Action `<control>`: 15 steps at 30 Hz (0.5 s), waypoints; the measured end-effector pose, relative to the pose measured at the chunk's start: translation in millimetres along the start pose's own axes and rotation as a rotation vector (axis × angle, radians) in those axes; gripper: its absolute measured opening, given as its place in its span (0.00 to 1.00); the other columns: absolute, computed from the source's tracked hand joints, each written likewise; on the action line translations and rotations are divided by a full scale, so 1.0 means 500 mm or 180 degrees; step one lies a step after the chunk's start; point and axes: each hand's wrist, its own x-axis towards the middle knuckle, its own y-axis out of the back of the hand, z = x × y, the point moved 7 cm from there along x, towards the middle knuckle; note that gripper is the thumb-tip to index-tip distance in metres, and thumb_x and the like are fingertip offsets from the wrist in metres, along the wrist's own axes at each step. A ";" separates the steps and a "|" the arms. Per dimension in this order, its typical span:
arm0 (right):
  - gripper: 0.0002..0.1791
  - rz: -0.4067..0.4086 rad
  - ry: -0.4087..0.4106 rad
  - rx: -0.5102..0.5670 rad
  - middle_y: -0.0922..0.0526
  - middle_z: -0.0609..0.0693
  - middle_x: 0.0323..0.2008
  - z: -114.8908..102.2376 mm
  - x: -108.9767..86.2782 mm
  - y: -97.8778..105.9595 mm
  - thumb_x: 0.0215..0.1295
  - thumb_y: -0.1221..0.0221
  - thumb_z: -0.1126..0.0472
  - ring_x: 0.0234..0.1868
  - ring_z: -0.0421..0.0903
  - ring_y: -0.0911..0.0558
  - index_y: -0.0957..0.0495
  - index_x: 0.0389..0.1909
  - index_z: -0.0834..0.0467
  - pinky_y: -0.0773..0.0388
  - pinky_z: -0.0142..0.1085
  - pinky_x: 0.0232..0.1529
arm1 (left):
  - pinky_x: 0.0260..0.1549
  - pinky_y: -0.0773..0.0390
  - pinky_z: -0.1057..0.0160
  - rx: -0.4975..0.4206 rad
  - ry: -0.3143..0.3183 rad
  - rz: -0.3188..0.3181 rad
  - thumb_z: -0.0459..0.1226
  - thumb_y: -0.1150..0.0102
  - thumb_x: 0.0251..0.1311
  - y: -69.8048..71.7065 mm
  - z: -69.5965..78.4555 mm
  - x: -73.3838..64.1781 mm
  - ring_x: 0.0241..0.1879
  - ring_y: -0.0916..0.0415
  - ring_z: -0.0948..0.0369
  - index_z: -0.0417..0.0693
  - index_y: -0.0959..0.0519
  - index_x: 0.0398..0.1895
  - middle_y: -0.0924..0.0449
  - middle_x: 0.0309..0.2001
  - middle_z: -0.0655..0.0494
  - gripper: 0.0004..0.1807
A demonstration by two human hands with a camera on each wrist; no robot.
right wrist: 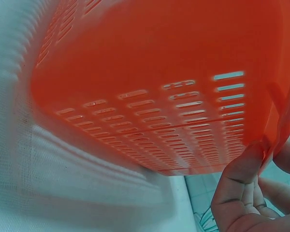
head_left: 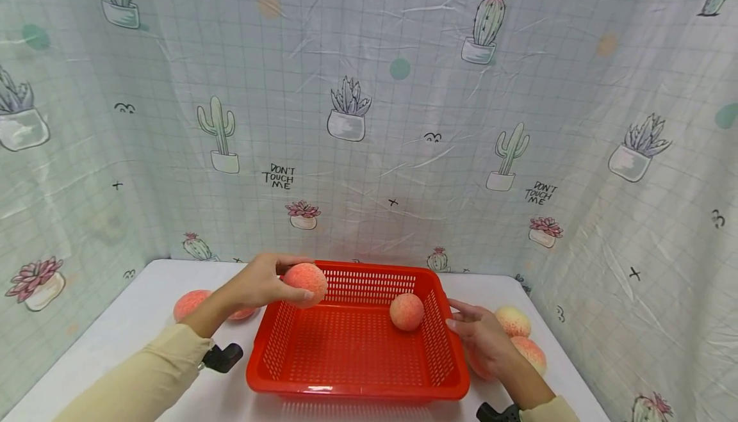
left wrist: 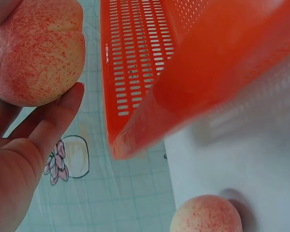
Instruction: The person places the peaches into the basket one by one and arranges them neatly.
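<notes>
My left hand (head_left: pixel 256 289) grips a pink-orange peach (head_left: pixel 308 285) above the back left corner of a red plastic basket (head_left: pixel 352 389). Thumb and fingers go round the fruit's sides; in the left wrist view the peach (left wrist: pixel 38 53) shows a yellowish, red-speckled skin. On the other side, my right hand (head_left: pixel 484 337) pinches the basket's right rim, with the thumb and fingers (right wrist: pixel 241 179) on either side of the edge in the right wrist view. Inside the basket, toward its right wall, lies another peach (head_left: pixel 406 312).
Left of the basket, two peaches (head_left: pixel 190 305) rest on the white table (head_left: pixel 75 351), partly behind my left forearm. Several more peaches (head_left: pixel 513 321) lie to the right, one partly hidden by my right hand. A cactus-print curtain (head_left: pixel 369 172) surrounds the table's back and sides.
</notes>
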 end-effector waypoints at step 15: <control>0.35 -0.0112 0.0018 0.0056 0.16 0.55 0.51 0.000 0.000 -0.001 0.74 0.41 0.66 0.51 0.48 0.15 0.38 0.80 0.59 0.14 0.42 0.57 | 0.39 0.13 0.61 0.0040 -0.0115 -0.0014 0.43 0.20 0.52 -0.022 0.007 0.038 0.40 0.16 0.58 0.45 0.18 0.62 0.11 0.44 0.51 0.33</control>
